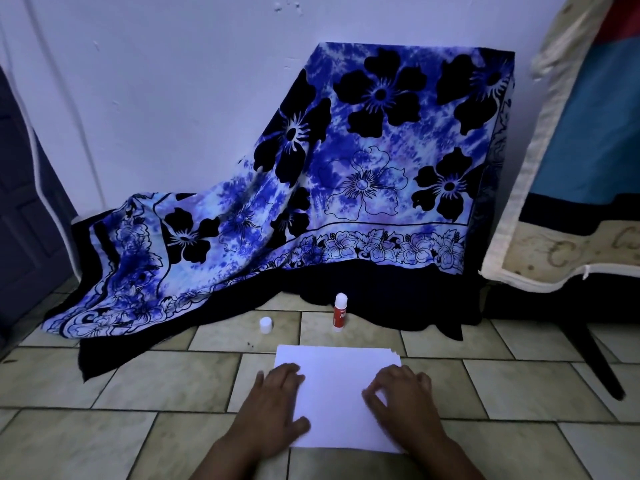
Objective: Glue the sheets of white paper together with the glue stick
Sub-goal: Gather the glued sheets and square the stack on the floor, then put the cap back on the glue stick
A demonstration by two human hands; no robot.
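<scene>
A stack of white paper sheets (337,386) lies on the tiled floor in front of me, its far right corner showing slightly offset edges. My left hand (273,407) rests flat on the stack's left side, fingers spread. My right hand (401,400) presses on the right side with fingers bent, fingertips on the paper. Beyond the paper, a red glue stick (339,312) stands upright with its white glue tip exposed. Its white cap (266,324) stands apart on the floor to the left.
A blue flowered cloth (346,174) drapes over a box-shaped object against the white wall, spilling onto the floor at the left. A mattress-like panel (568,168) leans at the right, with a dark stand leg (599,362) below it. A dark door (20,202) is at the left.
</scene>
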